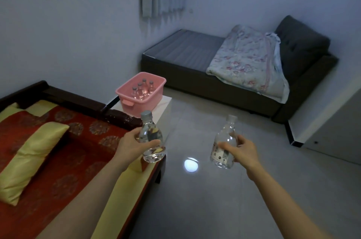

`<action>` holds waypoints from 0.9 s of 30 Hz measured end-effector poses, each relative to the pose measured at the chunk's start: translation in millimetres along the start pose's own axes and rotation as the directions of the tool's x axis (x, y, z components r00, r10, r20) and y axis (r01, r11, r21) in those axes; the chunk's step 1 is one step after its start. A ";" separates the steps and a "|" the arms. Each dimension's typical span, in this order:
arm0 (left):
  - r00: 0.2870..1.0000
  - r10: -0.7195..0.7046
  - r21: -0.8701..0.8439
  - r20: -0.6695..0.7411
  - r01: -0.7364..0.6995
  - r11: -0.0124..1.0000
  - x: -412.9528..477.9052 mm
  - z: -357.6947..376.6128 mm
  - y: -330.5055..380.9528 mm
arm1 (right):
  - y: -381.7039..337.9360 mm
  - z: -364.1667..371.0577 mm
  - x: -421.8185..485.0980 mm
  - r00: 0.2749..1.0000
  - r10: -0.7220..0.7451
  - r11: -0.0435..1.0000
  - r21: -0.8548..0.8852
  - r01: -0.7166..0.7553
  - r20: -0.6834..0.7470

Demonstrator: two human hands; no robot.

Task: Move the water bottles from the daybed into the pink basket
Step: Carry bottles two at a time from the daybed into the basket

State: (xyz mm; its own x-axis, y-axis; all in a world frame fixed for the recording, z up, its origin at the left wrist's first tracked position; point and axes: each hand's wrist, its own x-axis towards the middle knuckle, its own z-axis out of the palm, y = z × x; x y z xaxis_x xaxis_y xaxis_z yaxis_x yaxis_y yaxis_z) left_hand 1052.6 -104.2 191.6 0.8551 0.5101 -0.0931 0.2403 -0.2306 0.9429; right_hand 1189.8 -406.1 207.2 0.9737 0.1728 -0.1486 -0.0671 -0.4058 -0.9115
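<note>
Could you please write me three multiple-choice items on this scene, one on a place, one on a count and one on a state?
1. Where does the pink basket stand?
A. on the grey sofa
B. on a white stand at the end of the daybed
C. on the floor

2. How many bottles already stand in the basket?
A. one
B. four
C. seven

3. What is the state of the two hands?
A. each holds a bottle
B. both are empty
C. only the left holds one

Answers:
1 B, the basket sits on the white stand beside the daybed.
2 B, four caps show inside.
3 A, the left hand grips a bottle and the right hand grips another.
</note>
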 end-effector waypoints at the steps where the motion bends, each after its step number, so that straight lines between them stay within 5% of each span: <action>1: 1.000 -0.007 -0.004 0.007 0.007 1.000 14.8 5.6 2.7 | -2.6 -3.3 15.5 1.000 -0.009 1.000 -0.006 0.009 -0.002; 9: 0.994 -0.103 -0.082 0.036 0.105 0.991 150.4 58.0 41.2 | -18.0 -25.4 168.7 1.000 0.015 1.000 -0.017 -0.014 0.018; 27: 0.925 -0.265 -0.153 -0.273 0.230 0.961 391.9 145.9 73.4 | -67.8 4.5 508.5 0.940 -0.107 0.991 -0.036 0.126 0.325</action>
State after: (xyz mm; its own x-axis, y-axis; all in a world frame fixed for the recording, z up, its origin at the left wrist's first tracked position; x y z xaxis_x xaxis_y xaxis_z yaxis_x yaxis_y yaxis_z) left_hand 1472.3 -42.1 177.7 0.6017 0.7592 -0.2482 0.3568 0.0225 0.9339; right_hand 1688.5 -286.7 191.7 0.8513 0.4976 -0.1663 0.0636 -0.4126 -0.9087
